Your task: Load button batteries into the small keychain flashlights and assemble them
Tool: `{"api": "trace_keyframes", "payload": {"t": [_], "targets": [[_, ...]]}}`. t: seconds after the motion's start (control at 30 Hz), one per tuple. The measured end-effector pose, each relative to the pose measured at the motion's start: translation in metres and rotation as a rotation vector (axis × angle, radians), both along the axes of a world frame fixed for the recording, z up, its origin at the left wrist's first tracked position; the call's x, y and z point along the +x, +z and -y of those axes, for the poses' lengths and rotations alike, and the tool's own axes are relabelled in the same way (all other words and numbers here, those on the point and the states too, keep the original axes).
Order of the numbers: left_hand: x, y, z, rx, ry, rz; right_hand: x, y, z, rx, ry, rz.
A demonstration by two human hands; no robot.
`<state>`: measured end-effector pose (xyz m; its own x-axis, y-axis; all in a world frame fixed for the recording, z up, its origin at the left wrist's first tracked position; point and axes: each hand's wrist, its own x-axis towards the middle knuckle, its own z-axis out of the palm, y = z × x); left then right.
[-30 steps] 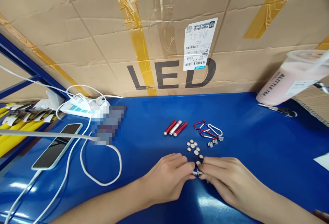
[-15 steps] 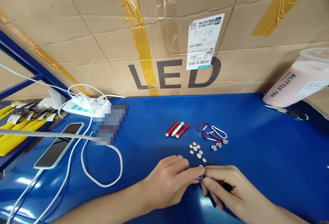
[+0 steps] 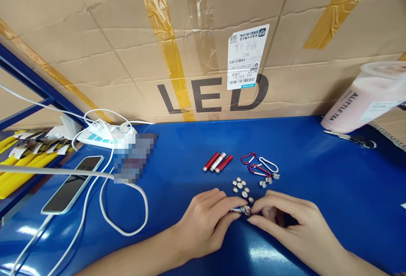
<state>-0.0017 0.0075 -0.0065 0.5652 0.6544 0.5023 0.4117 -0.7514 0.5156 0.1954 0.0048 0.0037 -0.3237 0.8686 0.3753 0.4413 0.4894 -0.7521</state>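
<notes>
My left hand (image 3: pixel 211 221) pinches a small blue tube (image 3: pixel 236 210) with a silver end, like a mini flashlight body. Its silver end points right. Beside that end is my right hand (image 3: pixel 285 221), thumb and index fingertips slightly apart, the other fingers curled; nothing shows between the tips. Several silver button cells (image 3: pixel 240 185) lie just beyond the hands. Farther back rest two red tubes and a white one (image 3: pixel 218 162). To their right is a cluster of red, blue and silver carabiners (image 3: pixel 260 170), with small silver end pieces (image 3: pixel 269 180) in front.
A large cardboard box (image 3: pixel 127 56) stands along the back of the blue table (image 3: pixel 180 149). At left are a phone (image 3: pixel 74 185), white cables and a power strip (image 3: pixel 101 136). A pink drink cup (image 3: pixel 358 98) and a key (image 3: pixel 349 138) are at right.
My right hand's fingertips have parted from the tube and shifted slightly right, exposing its silver end. My left hand still holds the tube. The view has shifted slightly.
</notes>
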Motion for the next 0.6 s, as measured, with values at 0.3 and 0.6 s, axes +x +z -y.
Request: {"api": "trace_keyframes", "payload": {"t": [0.3, 0.6], "targets": [[0.0007, 0.0004, 0.0005, 0.022, -0.019, 0.014, 0.0031, -0.0017, 0.0006, 0.244, 0.001, -0.003], [0.0006, -0.0019, 0.0004, 0.007, -0.021, 0.001, 0.0042, -0.002, 0.0014, 0.306, 0.014, 0.015]]}}
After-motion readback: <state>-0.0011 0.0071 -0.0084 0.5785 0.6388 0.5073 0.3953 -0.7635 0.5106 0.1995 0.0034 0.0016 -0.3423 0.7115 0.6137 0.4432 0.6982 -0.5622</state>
